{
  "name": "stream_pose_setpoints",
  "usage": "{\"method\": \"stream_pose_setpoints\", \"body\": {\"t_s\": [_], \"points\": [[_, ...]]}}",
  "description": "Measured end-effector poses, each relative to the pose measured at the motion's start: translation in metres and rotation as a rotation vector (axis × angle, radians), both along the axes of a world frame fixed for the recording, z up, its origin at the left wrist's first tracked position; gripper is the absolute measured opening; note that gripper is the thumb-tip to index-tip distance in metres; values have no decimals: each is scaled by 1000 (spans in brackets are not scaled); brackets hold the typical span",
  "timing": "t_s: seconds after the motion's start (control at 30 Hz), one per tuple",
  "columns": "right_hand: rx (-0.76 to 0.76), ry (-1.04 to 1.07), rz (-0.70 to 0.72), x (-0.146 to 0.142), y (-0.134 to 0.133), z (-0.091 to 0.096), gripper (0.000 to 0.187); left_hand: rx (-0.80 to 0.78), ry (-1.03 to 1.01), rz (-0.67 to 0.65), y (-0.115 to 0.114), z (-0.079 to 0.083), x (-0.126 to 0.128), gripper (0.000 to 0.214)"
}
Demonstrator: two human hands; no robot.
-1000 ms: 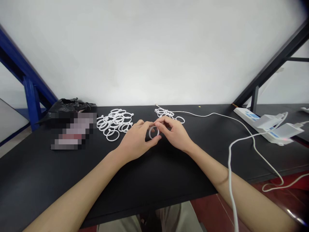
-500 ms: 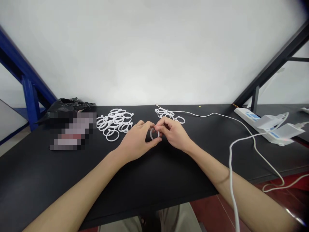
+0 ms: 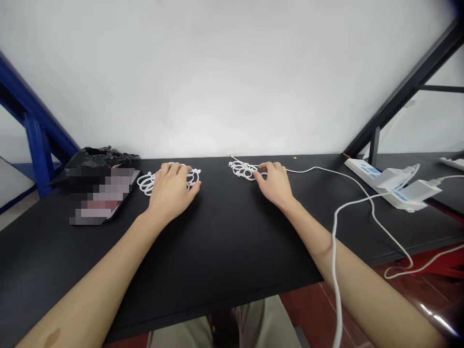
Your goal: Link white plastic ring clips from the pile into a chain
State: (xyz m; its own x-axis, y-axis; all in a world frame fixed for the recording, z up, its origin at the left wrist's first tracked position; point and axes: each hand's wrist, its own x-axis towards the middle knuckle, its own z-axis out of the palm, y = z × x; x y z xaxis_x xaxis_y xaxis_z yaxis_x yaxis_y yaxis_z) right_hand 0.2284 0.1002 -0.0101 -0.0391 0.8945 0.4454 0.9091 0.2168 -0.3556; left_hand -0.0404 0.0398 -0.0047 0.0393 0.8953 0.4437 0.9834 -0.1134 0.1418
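My left hand (image 3: 170, 191) lies palm down over a pile of white plastic rings (image 3: 194, 178) at the back left of the black table (image 3: 224, 241). Its fingers are stretched out flat on the pile and hide most of it. My right hand (image 3: 276, 184) rests at the right side of a smaller cluster of linked white rings (image 3: 242, 170). Its fingers are curled down and its thumb touches the cluster. What sits under those fingers is hidden. The single ring both hands held earlier is out of sight.
A black bag (image 3: 99, 157) and a blurred flat object (image 3: 99, 198) lie at the left. A white cable (image 3: 337, 232) runs from the cluster past my right forearm and off the front edge. A white power strip (image 3: 377, 181) with adapters sits at the right. Blue and black frame posts flank the table.
My hands have parted from the middle, where they held one white ring together. The left went back-left onto the ring pile; the right went back to the linked cluster.
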Motion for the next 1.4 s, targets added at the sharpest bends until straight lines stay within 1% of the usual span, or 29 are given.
{"method": "stream_pose_setpoints", "body": {"t_s": [0.07, 0.13, 0.2, 0.37, 0.5, 0.7, 0.77, 0.83, 0.9, 1.0, 1.07, 1.1, 1.17, 1.2, 1.27, 1.4], "points": [[-77, -89, -55, 2, 0, -2, 33, -37, 54, 49, 2, -4, -5, 45], [-141, -136, -68, 2, -2, -2, 34, -62, 76, 67, 1, -7, -6, 47], [-171, -154, -76, 0, -4, -2, 34, -71, 79, 68, 1, -8, -5, 47], [-179, -157, -93, 0, -4, 0, 31, -96, 67, 79, 0, -7, -4, 49], [-192, -169, -119, 2, -4, 1, 32, -110, 62, 87, -1, -6, -4, 50], [-186, -216, -121, 1, -7, 5, 32, -109, 69, 85, -1, -6, -5, 50], [-177, -206, -124, 0, -10, 7, 32, -96, 65, 81, -2, -5, -5, 49], [-143, -149, -105, -1, -12, 10, 31, -75, 52, 60, -3, -4, -2, 47], [-90, -29, -32, -5, -15, 14, 28, -50, 24, 11, -5, -1, 4, 44], [-56, 256, 187, -17, -24, 18, 19, -24, -41, -141, -12, 2, 19, 42], [-99, 474, 378, -27, -33, 19, 15, -42, -101, -283, -19, 4, 31, 44], [-151, 555, 485, -33, -39, 19, 15, -68, -131, -339, -22, 5, 36, 45], [-249, 635, 639, -42, -49, 20, 16, -147, -175, -408, -28, 6, 43, 43], [-281, 633, 670, -45, -54, 20, 15, -187, -197, -421, -30, 7, 45, 41], [-299, 616, 690, -48, -59, 20, 15, -244, -246, -418, -32, 8, 47, 38], [-225, 547, 686, -47, -58, 20, 14, -266, -296, -406, -31, 9, 44, 34]]}}
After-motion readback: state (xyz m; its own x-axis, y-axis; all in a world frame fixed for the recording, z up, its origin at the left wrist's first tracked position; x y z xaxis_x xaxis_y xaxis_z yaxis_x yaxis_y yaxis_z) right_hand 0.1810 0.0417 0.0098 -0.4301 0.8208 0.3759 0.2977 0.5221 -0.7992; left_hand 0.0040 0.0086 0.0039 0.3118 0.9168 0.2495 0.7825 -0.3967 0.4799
